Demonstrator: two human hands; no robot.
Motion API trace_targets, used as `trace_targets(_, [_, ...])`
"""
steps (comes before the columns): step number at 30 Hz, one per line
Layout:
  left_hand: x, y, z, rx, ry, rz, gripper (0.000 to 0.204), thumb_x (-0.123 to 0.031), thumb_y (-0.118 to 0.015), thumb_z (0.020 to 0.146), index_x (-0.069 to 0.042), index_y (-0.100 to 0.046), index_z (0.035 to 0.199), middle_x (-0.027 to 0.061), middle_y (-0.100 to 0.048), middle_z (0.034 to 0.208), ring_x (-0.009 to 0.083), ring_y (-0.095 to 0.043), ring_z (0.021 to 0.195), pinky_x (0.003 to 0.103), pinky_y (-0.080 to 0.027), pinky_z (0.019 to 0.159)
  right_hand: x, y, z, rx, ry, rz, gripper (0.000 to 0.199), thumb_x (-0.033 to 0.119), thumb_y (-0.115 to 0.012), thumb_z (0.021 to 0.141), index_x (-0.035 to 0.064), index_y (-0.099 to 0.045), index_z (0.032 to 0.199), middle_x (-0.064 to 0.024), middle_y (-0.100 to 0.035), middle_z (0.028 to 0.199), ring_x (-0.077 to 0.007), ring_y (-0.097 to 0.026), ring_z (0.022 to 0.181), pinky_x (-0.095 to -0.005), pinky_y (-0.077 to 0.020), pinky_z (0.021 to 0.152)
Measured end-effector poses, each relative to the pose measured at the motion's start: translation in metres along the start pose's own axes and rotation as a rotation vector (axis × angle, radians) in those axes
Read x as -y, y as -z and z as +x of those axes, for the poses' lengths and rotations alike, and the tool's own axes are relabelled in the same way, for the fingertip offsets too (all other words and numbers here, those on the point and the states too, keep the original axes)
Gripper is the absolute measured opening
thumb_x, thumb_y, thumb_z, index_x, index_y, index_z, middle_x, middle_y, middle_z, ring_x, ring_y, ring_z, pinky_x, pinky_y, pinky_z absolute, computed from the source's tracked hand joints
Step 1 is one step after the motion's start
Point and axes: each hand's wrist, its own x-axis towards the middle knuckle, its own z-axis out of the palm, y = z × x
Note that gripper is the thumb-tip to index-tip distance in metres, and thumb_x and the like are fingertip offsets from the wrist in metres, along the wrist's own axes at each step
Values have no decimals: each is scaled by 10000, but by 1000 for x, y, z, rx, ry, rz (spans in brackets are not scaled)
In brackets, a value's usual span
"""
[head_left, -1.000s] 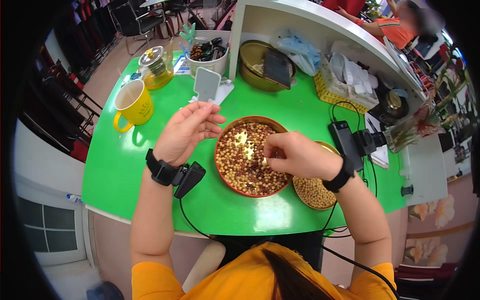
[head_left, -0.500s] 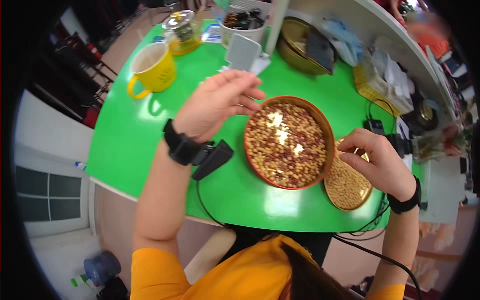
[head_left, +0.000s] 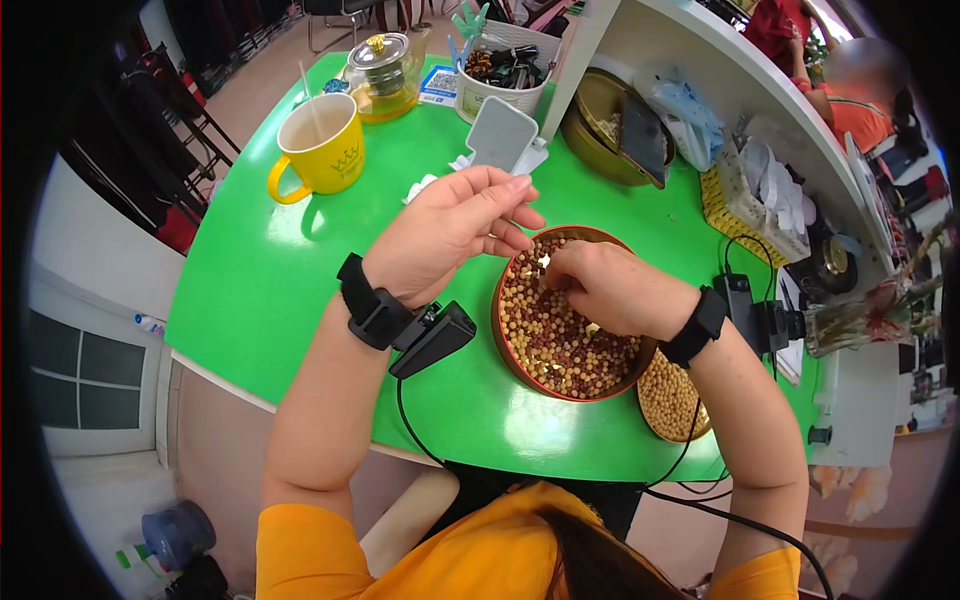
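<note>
Fingers (head_left: 556, 268) of right hand (head_left: 610, 292) pinched among round, smooth beans (head_left: 555, 335) in red-rimmed bowl (head_left: 503, 345); left hand (head_left: 450, 232) loosely curled, empty, beside rim.

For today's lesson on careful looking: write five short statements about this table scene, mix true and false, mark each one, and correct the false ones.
1. The right hand reaches into the red bowl of mixed beans. True.
2. The left hand grips the yellow mug. False: the mug stands apart on the green table, and the left hand is at the red bowl's rim.
3. A smaller bowl of pale beans sits beside the red bowl. True.
4. Both wrists wear black bands. True.
5. The glass teapot lies tipped on its side. False: it stands upright behind the mug.
</note>
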Motion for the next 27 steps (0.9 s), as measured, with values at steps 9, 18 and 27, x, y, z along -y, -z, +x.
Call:
trace_targets(9, [-2,-3,-1,-3,-13,12,266,-231,-479,966,-6,-542,1093,76,-608,956,138,-587,844,271,-486,787,0,-6,-6,-55,58,-21,203,34,-615,727,-9,-609,926,-162,-611,922,-322,-594,888,-383,-473,811])
trace_targets(18, [0,-4,-1,-8,-15,-18,249,-251,-526,947,-23,-552,1044,78,-622,938,117,-604,791,247,-497,731,6,-13,-10,-107,94,-45,186,36,-624,718,-24,-584,889,-164,-589,906,-331,-592,863,-399,-480,784])
trace_targets(27, [-1,-3,0,11,-26,-11,247,-248,-509,955,-21,-548,1045,71,-614,934,118,-592,812,257,-493,749,14,-16,-4,-110,145,-104,138,16,-609,701,-36,-588,827,-200,-607,825,-353,-611,818,-419,-492,768])
